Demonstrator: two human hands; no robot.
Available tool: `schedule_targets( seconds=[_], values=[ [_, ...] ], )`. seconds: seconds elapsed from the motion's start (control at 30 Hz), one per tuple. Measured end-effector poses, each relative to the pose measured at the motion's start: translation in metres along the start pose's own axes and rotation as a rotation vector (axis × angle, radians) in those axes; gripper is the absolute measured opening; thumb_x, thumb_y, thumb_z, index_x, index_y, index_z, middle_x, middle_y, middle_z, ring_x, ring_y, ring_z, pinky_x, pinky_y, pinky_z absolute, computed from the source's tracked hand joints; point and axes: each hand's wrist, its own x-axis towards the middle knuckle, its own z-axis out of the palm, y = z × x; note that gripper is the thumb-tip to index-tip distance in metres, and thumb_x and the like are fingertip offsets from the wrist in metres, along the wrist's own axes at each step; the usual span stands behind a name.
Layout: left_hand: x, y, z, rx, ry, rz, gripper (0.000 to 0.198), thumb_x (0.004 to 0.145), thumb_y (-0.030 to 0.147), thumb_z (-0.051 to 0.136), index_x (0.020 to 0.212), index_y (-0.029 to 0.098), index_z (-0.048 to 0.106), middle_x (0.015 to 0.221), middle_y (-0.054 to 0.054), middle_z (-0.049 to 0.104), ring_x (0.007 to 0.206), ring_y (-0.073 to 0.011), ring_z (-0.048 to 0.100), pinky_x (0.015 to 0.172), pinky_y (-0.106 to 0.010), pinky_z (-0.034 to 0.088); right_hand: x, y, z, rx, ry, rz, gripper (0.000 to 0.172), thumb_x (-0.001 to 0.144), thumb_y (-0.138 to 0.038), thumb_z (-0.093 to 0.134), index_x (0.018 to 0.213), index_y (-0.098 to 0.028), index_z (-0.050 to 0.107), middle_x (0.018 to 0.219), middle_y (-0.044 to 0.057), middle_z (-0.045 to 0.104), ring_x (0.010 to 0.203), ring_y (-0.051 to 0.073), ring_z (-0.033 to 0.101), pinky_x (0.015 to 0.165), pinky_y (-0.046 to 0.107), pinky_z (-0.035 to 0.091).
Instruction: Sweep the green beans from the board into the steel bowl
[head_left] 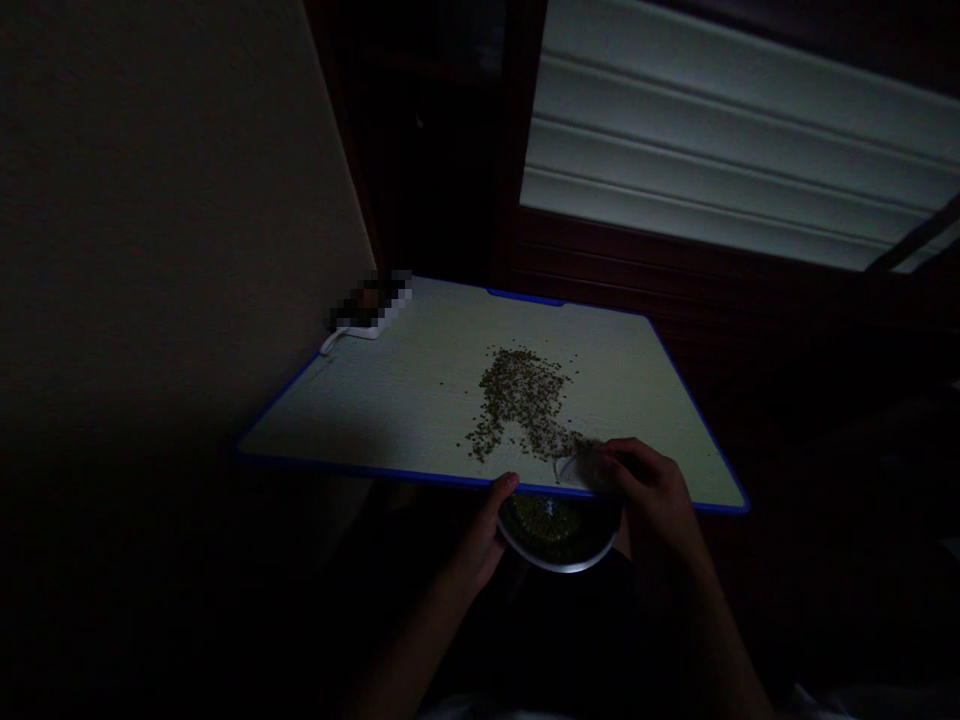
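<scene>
A pale folding-table-like board (360,420) with a blue edge spans the middle of the view. Small greenish-brown beans or seeds (523,390) lie scattered across its middle, trailing toward the near edge. Just under that edge, a round metal-rimmed bowl (562,545) contains more of the small greenish grains. My left hand (484,535) is at the bowl's left side, its thumb up by the blue edge and its other fingers mostly hidden. Over the near edge, my right hand (649,485) is closed on a small clear, film-like piece (574,467) touching the board beside the grains.
At the board's far left corner sits a white-edged item (386,318), blurred out, with a pale strap or handle (334,340). A plain wall (187,250) rises on the left. Dark wood panelling (637,250) and a light slatted panel (712,130) stand behind. The room is dim.
</scene>
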Motion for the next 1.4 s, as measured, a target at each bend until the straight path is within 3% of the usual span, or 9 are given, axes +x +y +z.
schedule_targets(
  seconds=[0.23, 0.63, 0.9, 1.07, 1.23, 1.4],
  values=[
    [0.004, -0.003, -0.001, -0.009, 0.028, 0.013, 0.039, 0.079, 0.029, 0.073, 0.111, 0.008, 0.063, 0.130, -0.020, 0.063, 0.127, -0.0341, 0.054, 0.111, -0.049, 0.041, -0.001, -0.002, -0.001, -0.003, -0.020, 0.010, 0.018, 0.083, -0.039, 0.068, 0.090, -0.023, 0.072, 0.087, 0.003, 0.072, 0.081, 0.020, 0.067, 0.072, 0.029, 0.052],
    [0.003, -0.002, -0.002, -0.014, -0.023, 0.017, 0.047, 0.080, 0.031, 0.073, 0.119, 0.008, 0.061, 0.130, -0.018, 0.064, 0.121, -0.0299, 0.060, 0.103, -0.039, 0.050, 0.000, 0.001, 0.003, -0.015, 0.052, -0.003, 0.023, 0.083, -0.042, 0.068, 0.094, -0.022, 0.071, 0.089, 0.003, 0.073, 0.084, 0.021, 0.068, 0.074, 0.031, 0.054],
    [0.001, 0.011, -0.007, -0.011, -0.047, -0.008, 0.041, 0.078, 0.024, 0.076, 0.115, 0.010, 0.064, 0.119, -0.011, 0.071, 0.112, -0.0251, 0.066, 0.096, -0.035, 0.055, 0.007, 0.010, -0.002, -0.104, 0.201, 0.007, 0.031, 0.096, -0.036, 0.059, 0.120, -0.017, 0.060, 0.120, 0.008, 0.063, 0.101, 0.020, 0.065, 0.086, 0.041, 0.055],
    [0.000, 0.028, -0.016, -0.016, -0.026, -0.037, 0.032, 0.083, 0.028, 0.070, 0.109, 0.011, 0.067, 0.108, -0.008, 0.075, 0.103, -0.0228, 0.069, 0.090, -0.033, 0.057, 0.016, 0.014, -0.015, -0.176, 0.288, 0.045, 0.032, 0.096, -0.036, 0.060, 0.122, -0.017, 0.059, 0.123, 0.009, 0.062, 0.104, 0.021, 0.064, 0.088, 0.043, 0.055],
    [-0.003, 0.029, -0.020, -0.030, -0.006, -0.036, 0.036, 0.083, 0.027, 0.069, 0.115, 0.012, 0.064, 0.115, -0.007, 0.073, 0.111, -0.0224, 0.066, 0.095, -0.034, 0.056, 0.018, 0.015, -0.011, -0.204, 0.221, 0.059, 0.031, 0.096, -0.036, 0.060, 0.121, -0.017, 0.060, 0.122, 0.008, 0.062, 0.103, 0.021, 0.064, 0.088, 0.042, 0.055],
    [-0.001, 0.011, -0.013, -0.048, -0.052, -0.104, 0.033, 0.082, 0.028, 0.072, 0.109, 0.010, 0.068, 0.108, -0.009, 0.075, 0.104, -0.0222, 0.069, 0.092, -0.032, 0.056, 0.011, 0.009, -0.001, -0.142, 0.109, 0.035, 0.029, 0.096, -0.038, 0.060, 0.115, -0.016, 0.062, 0.115, 0.007, 0.066, 0.098, 0.020, 0.066, 0.085, 0.041, 0.055]
  ],
)
